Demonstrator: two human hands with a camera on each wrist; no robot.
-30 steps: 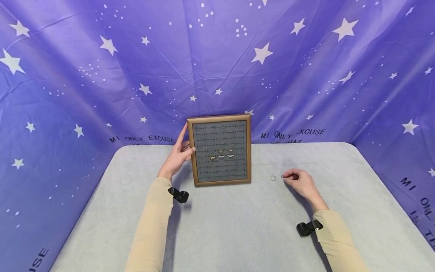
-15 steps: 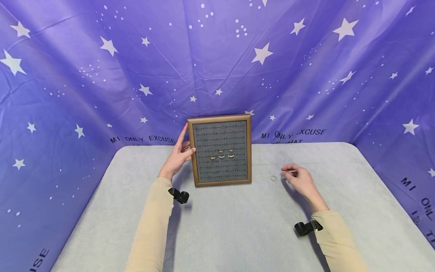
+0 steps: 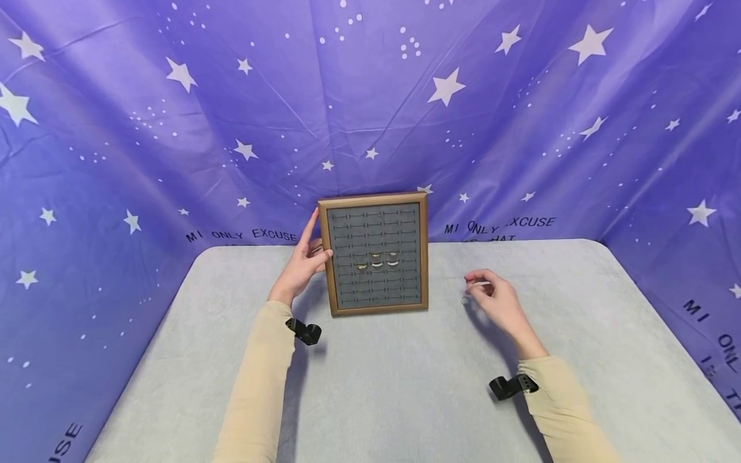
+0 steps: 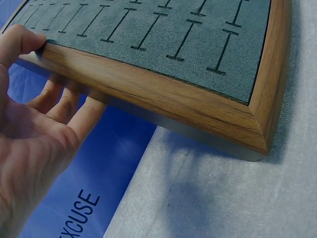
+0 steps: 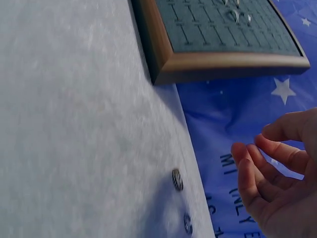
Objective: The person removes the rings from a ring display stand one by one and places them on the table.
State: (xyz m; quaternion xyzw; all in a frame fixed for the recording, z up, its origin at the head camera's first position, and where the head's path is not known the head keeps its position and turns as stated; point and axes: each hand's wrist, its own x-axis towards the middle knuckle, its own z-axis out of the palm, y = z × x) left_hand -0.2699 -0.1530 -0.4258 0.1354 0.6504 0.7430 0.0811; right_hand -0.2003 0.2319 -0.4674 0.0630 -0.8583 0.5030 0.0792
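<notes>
Left hand (image 3: 301,267) grips the left edge of the frame (image 3: 377,253): thumb on the front rim, fingers (image 4: 64,106) curled behind the back. The frame stands tilted on the tabletop (image 3: 376,386), leaning back toward the backdrop (image 3: 173,128), its lower edge resting on the grey cloth. Its grey slotted pad carries three rings (image 3: 377,260) in a row near the middle; other slots are bare.

Right hand (image 3: 498,302) hovers above the tabletop, right of the frame and apart from it. Fingers (image 5: 257,168) are loosely curled, thumb and forefinger close together. The head view shows something thin and pale at the fingertips; whether it is a pinched ring, cannot tell. In the right wrist view the curled fingers show nothing clearly between them.

Loose ring (image 5: 177,179) lies on the tabletop just below the right fingertips, partly blurred in the head view. A second ring (image 5: 187,223) lies near it in the right wrist view.

Both sleeves are beige; a black camera mount (image 3: 305,332) sits on each wrist.
</notes>
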